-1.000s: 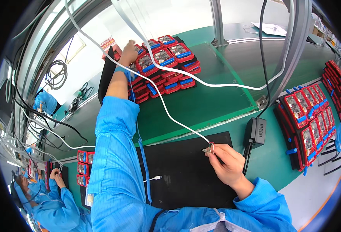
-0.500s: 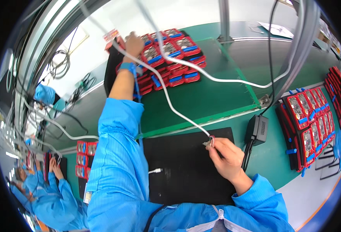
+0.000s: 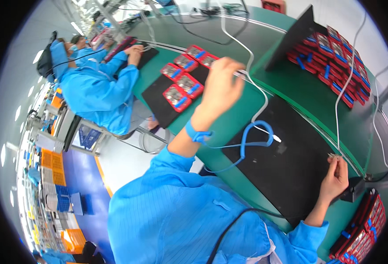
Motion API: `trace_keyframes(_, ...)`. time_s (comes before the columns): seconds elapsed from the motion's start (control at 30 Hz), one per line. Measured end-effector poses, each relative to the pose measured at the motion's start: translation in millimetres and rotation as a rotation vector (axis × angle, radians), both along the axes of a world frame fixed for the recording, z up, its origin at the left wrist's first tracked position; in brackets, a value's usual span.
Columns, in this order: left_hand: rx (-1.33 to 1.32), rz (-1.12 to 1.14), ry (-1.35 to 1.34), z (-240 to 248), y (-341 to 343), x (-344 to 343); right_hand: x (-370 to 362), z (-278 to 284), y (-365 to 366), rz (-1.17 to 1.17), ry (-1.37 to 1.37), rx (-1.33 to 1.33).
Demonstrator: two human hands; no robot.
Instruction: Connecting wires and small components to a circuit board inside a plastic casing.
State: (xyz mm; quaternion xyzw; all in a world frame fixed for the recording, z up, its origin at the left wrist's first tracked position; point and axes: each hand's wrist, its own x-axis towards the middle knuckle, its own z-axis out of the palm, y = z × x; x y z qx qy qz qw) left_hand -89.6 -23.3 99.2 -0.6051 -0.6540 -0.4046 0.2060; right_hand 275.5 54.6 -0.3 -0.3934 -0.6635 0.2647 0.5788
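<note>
My left hand [image 3: 222,86] is raised over the green bench with its fingers bent. Motion smears it, and I cannot see whether anything is in it. It is nearest to several red-framed circuit boards [image 3: 188,84] with blue parts, lying on a black sheet. A blue wrist strap [image 3: 197,134] with a coiled cord circles that wrist. At the far right end of the black mat [image 3: 286,163], my right hand [image 3: 336,178] pinches the end of a white cable [image 3: 340,103]. Another white cable's plug [image 3: 276,138] lies on the mat.
Red-framed boards [image 3: 330,57] are stacked at the back right beside an upright black panel [image 3: 293,37]. More red-framed boards [image 3: 363,229] stand at the lower right, near a black adapter [image 3: 351,189]. A co-worker in blue [image 3: 97,90] sits at the bench on the left.
The view has swung left. My left hand has moved from the back stack of boards toward the boards on the left. My right hand still pinches the cable end.
</note>
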Motion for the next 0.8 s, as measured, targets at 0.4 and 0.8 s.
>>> trace_keyframes(0.4, -0.707, 0.340, -0.413, -93, -123, -160, 22, -14, 8, 0.055, -0.023, 0.079)
trace_keyframes(0.8, -0.675, -0.559, -0.095, -13, -45, 58, -9, 14, -3, -0.041, -0.116, 0.115)
